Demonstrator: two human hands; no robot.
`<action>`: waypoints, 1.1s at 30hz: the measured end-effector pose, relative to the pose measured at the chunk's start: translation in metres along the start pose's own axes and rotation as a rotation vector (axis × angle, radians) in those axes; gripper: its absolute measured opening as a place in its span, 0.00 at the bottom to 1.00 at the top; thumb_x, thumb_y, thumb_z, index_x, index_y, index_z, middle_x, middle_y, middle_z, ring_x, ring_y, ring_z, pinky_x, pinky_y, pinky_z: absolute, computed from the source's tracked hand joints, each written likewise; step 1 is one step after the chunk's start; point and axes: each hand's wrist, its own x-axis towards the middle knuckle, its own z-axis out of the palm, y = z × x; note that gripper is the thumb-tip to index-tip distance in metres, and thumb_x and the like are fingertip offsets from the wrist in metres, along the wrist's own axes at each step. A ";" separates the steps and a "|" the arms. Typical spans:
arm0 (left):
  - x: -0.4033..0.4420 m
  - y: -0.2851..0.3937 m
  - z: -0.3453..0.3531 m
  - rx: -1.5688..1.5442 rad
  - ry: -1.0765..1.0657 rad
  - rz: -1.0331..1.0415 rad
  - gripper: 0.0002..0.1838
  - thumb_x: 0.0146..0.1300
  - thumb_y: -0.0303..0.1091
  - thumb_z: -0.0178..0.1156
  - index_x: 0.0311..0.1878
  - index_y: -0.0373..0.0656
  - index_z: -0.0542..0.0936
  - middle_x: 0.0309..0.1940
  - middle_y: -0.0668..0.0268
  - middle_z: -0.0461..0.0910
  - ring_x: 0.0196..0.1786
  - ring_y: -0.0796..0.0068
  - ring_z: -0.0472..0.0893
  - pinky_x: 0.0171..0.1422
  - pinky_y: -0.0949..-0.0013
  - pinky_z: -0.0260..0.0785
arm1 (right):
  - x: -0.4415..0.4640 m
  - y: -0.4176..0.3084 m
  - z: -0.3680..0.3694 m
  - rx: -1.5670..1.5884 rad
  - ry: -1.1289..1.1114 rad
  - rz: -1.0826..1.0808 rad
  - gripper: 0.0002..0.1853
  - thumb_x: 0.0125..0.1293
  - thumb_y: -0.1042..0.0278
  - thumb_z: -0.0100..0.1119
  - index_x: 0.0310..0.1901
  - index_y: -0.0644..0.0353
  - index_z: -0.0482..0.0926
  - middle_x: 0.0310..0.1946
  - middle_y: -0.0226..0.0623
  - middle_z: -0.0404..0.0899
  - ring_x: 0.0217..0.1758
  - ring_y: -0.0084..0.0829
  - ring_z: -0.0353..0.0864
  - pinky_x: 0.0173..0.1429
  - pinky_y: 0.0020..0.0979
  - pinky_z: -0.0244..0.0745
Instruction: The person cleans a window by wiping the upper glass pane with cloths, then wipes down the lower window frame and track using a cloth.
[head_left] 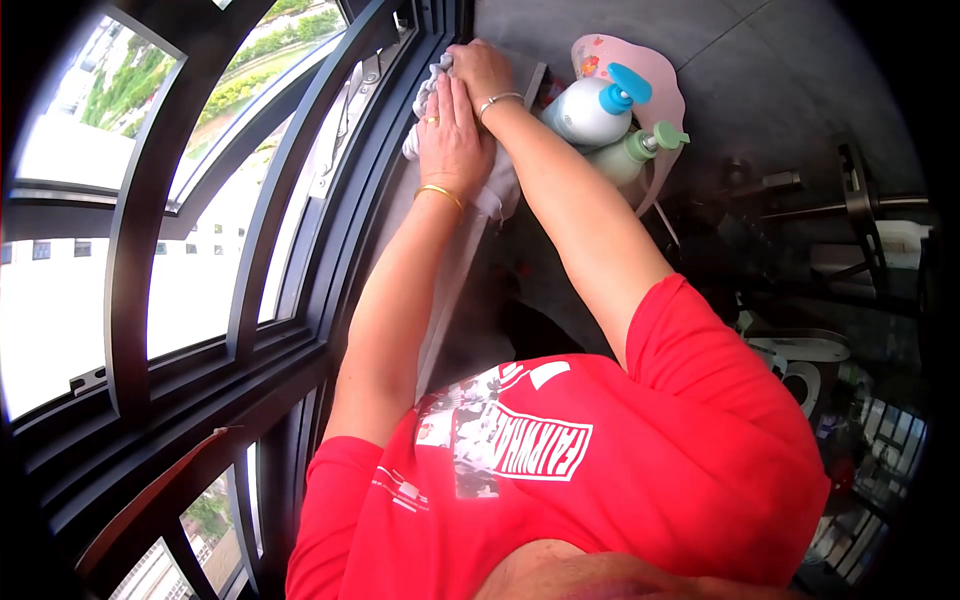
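Observation:
A pale grey cloth (411, 143) lies bunched on the narrow ledge beside the window frame, and part of it shows below my hands. My left hand (455, 140), with a gold ring and bangle, rests flat on the cloth with its fingers stretched out. Just beyond it, my right hand (482, 72), with a silver bracelet at the wrist, bends its fingers over the far end of the cloth. The two hands touch or nearly touch. Their palms and the cloth directly beneath them are hidden.
Dark window bars (262, 190) run along the left. Right of my right forearm stand a white pump bottle (585, 112) with a blue top and a green pump bottle (622, 160), against a pink patterned holder (665, 75). Metal fittings (860, 200) and clutter fill the dim right side.

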 end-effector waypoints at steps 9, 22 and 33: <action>-0.006 0.006 -0.003 0.004 -0.064 -0.053 0.44 0.62 0.44 0.58 0.75 0.29 0.53 0.75 0.39 0.56 0.74 0.40 0.59 0.76 0.48 0.52 | -0.009 -0.003 0.002 0.120 0.049 0.044 0.11 0.62 0.62 0.59 0.43 0.47 0.89 0.44 0.43 0.83 0.47 0.45 0.84 0.52 0.43 0.79; 0.003 -0.004 -0.001 -0.038 -0.048 -0.051 0.44 0.61 0.42 0.59 0.74 0.29 0.54 0.73 0.42 0.59 0.74 0.42 0.60 0.76 0.49 0.51 | 0.010 -0.006 0.013 0.333 0.096 0.232 0.12 0.66 0.61 0.54 0.42 0.49 0.88 0.39 0.45 0.86 0.44 0.46 0.85 0.52 0.43 0.79; 0.001 -0.003 -0.003 -0.063 -0.019 -0.045 0.45 0.60 0.41 0.60 0.74 0.27 0.52 0.70 0.40 0.62 0.72 0.42 0.63 0.75 0.50 0.54 | 0.029 -0.029 -0.011 -0.147 -0.047 0.035 0.13 0.67 0.62 0.53 0.43 0.53 0.87 0.46 0.41 0.84 0.47 0.45 0.85 0.49 0.43 0.81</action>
